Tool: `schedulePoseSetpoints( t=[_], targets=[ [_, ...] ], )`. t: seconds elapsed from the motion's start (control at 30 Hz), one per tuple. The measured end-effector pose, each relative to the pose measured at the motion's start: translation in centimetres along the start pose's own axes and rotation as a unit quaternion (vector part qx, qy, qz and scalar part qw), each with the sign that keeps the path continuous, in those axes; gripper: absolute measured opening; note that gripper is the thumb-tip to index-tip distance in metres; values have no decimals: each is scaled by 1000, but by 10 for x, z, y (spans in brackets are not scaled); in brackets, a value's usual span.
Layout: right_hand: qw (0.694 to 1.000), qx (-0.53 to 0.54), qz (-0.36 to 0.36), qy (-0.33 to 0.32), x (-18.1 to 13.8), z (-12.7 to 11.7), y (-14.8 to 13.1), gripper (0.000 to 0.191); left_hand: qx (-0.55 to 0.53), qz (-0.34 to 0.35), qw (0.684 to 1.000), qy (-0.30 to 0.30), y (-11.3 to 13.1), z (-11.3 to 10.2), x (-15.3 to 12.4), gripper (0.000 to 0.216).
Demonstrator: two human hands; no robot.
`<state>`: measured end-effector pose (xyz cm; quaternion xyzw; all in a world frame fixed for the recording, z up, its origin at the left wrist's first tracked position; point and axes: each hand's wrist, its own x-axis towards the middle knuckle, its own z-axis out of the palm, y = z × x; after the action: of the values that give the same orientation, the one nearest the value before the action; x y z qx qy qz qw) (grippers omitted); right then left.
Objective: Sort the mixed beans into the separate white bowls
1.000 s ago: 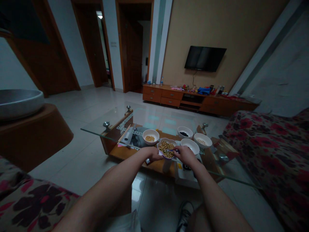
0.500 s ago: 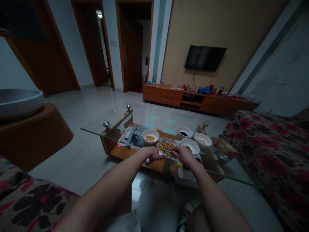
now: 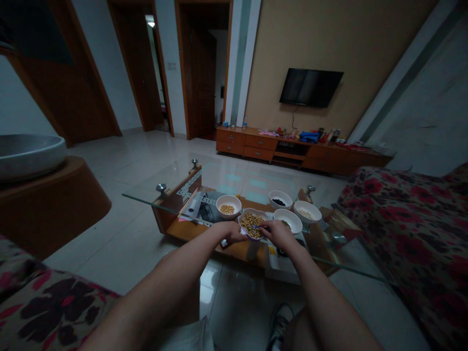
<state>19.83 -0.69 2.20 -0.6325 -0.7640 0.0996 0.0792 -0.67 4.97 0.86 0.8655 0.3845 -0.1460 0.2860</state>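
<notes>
A purple bowl (image 3: 244, 233) of mixed beans sits on a glass coffee table (image 3: 161, 205) in front of me. My left hand (image 3: 230, 232) is curled against the bowl's left rim. My right hand (image 3: 278, 234) is closed in a pinch around a thin tool (image 3: 260, 226) whose tip lies in the beans. Behind it stand white bowls: one with yellow beans (image 3: 228, 205), one with black beans (image 3: 280, 199), one nearly bare (image 3: 288, 219), one with pale beans (image 3: 307, 211).
Papers and magazines (image 3: 203, 204) lie on the wooden shelf under the glass. Flowered sofas stand at the right (image 3: 405, 214) and lower left (image 3: 47, 302). A TV (image 3: 310, 87) hangs over a long cabinet (image 3: 292, 151). A grey basin (image 3: 29, 153) rests on a wooden stand at left.
My right hand has shifted slightly left toward the purple bowl. The left hand and the bowls have stayed in place.
</notes>
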Motion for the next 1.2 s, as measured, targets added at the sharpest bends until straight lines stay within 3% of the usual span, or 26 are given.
schedulePoseSetpoints(
  t=[0.33, 0.5, 0.57, 0.67, 0.8, 1.07, 1.2],
  targets=[
    [1000, 12, -6, 13, -2, -6, -2, 31, -4, 3, 1000, -7, -1, -1, -1, 51],
    [996, 38, 2, 79, -5, -22, 5, 30, 4, 2, 1000, 12, -4, 2, 3, 52],
    [991, 40, 34, 124, -9, -31, 12, 31, -7, 2, 1000, 29, -4, 4, 4, 51],
    [974, 6, 141, 177, -16, -41, 24, 34, -23, -1, 999, 45, -4, 5, 3, 47],
    [951, -43, 246, 182, -21, -45, 39, 35, -27, -10, 999, 39, -3, 5, 3, 45],
    [934, -29, 313, 170, -23, -45, 32, 36, -10, -11, 1000, 27, -7, 6, 8, 45],
    [939, -26, 290, 182, -22, -43, 27, 36, -12, -13, 1000, 23, -4, 4, 5, 43]
  ],
)
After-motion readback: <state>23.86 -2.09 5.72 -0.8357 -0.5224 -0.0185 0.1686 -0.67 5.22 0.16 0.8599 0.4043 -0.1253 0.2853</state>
